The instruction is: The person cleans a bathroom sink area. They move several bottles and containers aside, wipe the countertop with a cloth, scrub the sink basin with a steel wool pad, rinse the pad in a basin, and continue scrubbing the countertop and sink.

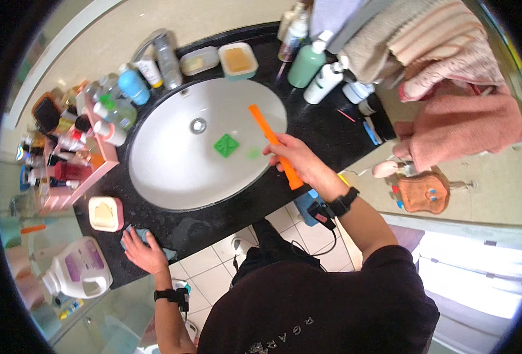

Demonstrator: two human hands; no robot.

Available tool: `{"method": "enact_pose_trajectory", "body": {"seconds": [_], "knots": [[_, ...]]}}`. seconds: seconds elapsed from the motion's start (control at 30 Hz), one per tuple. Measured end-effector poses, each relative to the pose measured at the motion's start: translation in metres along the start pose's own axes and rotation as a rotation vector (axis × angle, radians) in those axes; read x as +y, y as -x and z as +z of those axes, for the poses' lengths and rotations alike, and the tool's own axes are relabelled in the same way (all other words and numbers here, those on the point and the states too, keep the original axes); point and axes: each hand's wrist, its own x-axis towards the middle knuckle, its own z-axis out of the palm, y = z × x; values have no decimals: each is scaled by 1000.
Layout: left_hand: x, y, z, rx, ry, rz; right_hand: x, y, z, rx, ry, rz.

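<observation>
My right hand (294, 158), over the near right edge of the white oval sink basin (168, 172), grips a long, flat orange plastic tool (264, 125); its thin end points over the basin. Inside the basin, beside the drain (198, 125), lies a green square piece (226, 145), with a blurred light-green patch to its right. At the left, my left hand (143, 251) presses a blue-grey cloth (167, 253) flat on the black countertop (194, 230), near a pink soap dish (106, 214) holding a pale bar.
A white jug (84, 267) stands left of my left hand. Behind it is a pink organizer (79, 188) full of cosmetics. Bottles and soap boxes (238, 60) line the back around the faucet (167, 57). A green pump bottle (307, 64) stands back right, near hanging towels (464, 126).
</observation>
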Motion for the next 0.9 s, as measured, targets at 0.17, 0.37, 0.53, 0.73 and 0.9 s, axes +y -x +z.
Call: {"method": "enact_pose_trajectory", "body": {"seconds": [0.17,0.37,0.53,0.73,0.9], "knots": [[-2,2,3,-15,-28,-19,36,62,-72,459,1,7],[-3,0,5,-18,-33,-18,47,45,-162,803,458,-140],[-3,1,3,-14,-44,-14,-18,-11,-227,814,951,-350],[-1,0,-3,15,14,11,-30,-16,-199,898,941,-500],[4,1,-4,5,40,-28,15,-6,-87,309,816,-410]]}}
